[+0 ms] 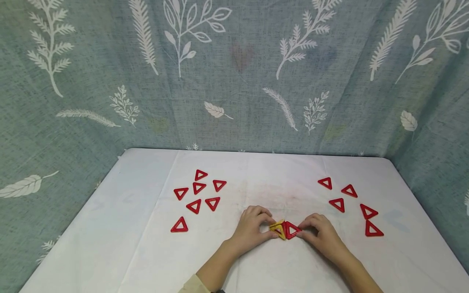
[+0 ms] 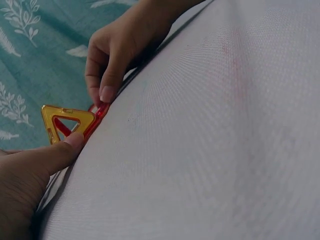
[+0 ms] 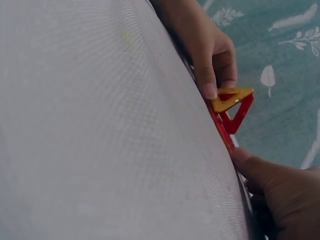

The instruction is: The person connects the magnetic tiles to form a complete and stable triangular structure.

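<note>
Near the table's front, my left hand [image 1: 250, 228] pinches a small upright piece made of triangular magnetic tiles between thumb and fingers. A yellow triangular tile [image 2: 60, 110] forms one leaning face of it, and a red triangular tile [image 3: 243, 112] leans against the yellow one. On the right, my right hand [image 1: 324, 238] pinches the corner of another red triangular tile [image 1: 288, 232], which lies low at the table with one edge against the upright piece. The left fingers hide part of the yellow tile.
On the white-covered table [image 1: 146, 260], several loose red triangles [image 1: 179, 230] lie spread at the left. A second group of red triangles [image 1: 373, 234] lies at the right. A leaf-patterned curtain [image 1: 242, 106] stands behind the table and along its sides.
</note>
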{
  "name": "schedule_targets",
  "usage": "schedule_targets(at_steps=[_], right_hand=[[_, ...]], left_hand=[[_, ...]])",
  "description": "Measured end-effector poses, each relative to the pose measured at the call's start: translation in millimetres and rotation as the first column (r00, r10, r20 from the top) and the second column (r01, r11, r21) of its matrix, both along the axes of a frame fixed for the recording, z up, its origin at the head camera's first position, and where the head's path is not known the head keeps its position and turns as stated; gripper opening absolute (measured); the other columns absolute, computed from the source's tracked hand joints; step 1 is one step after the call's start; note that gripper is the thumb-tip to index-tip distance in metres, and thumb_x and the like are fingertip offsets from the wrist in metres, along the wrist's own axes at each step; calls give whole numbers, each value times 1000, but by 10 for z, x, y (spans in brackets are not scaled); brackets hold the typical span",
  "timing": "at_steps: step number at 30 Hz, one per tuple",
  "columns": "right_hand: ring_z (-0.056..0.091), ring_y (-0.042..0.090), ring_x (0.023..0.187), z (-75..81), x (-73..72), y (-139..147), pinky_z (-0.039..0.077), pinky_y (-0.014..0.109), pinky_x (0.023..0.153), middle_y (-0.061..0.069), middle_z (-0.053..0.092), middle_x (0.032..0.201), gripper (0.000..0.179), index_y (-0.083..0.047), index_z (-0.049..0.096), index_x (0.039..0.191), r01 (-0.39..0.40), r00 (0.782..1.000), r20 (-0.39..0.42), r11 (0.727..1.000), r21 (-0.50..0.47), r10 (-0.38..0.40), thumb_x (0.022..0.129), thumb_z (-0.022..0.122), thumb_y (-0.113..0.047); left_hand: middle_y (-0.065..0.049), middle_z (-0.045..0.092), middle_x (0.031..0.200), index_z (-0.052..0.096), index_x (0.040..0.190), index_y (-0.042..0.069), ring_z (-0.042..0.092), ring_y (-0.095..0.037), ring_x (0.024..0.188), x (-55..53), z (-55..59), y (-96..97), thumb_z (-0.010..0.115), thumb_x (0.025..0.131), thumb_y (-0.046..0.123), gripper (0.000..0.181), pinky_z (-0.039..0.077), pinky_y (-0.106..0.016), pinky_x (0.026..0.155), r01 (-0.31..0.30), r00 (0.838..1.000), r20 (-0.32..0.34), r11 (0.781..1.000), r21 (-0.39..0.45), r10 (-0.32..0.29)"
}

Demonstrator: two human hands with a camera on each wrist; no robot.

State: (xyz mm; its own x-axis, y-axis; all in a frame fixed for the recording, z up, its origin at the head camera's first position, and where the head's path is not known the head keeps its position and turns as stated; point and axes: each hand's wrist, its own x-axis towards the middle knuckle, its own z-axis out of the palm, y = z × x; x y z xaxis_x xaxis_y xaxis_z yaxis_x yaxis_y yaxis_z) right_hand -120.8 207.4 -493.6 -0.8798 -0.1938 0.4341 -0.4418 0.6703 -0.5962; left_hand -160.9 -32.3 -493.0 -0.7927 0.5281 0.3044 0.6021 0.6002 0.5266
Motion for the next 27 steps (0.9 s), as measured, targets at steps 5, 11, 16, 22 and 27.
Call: schedule_targets(at_steps=[5, 11, 16, 22, 27], right_hand=[[50, 6, 82, 4, 0, -2, 42, 26, 74, -16, 58, 85, 25, -20, 68, 82, -5, 1000, 3, 1000, 20, 5, 65, 85, -15], [41, 0, 74, 21, 22, -16, 34, 27, 69, -19, 48, 74, 25, -22, 65, 82, 47, 997, 49, 991, 128, -54, 67, 84, -26], [38, -2, 72, -22, 32, -8, 31, 27, 69, -20, 44, 72, 26, -23, 64, 81, 80, 996, 20, 985, 152, -84, 66, 84, -26], [44, 0, 75, -52, 15, -5, 36, 18, 69, -17, 55, 78, 32, -18, 66, 86, -16, 995, -99, 1000, 26, 18, 62, 86, -15], [50, 3, 77, -63, 18, -59, 40, 10, 71, -10, 60, 84, 37, -14, 68, 91, -83, 988, -137, 991, -108, 67, 61, 85, -4]], left_hand=[[8, 56, 109, 71, 94, 22, 46, -12, 105, 5, 7, 4, 78, 74, 42, 29, 37, -31, 90, 0, 1000, 2, 1000, -3, 0], [9, 56, 108, 72, 93, 22, 45, -11, 106, 9, 8, 0, 78, 73, 42, 29, 36, -32, 91, 2, 1000, 24, 1000, 1, -2], [9, 56, 108, 72, 93, 22, 45, -11, 106, 7, -2, 0, 79, 72, 41, 29, 36, -32, 91, 4, 999, 39, 1000, 11, -5], [10, 56, 108, 72, 92, 23, 46, -10, 105, 9, -6, 6, 79, 72, 42, 28, 36, -31, 91, 6, 999, 36, 1000, 15, -6], [11, 56, 108, 72, 91, 23, 46, -10, 105, 14, 11, -1, 79, 71, 42, 29, 36, -31, 90, 8, 1000, 23, 1000, 17, -9]])
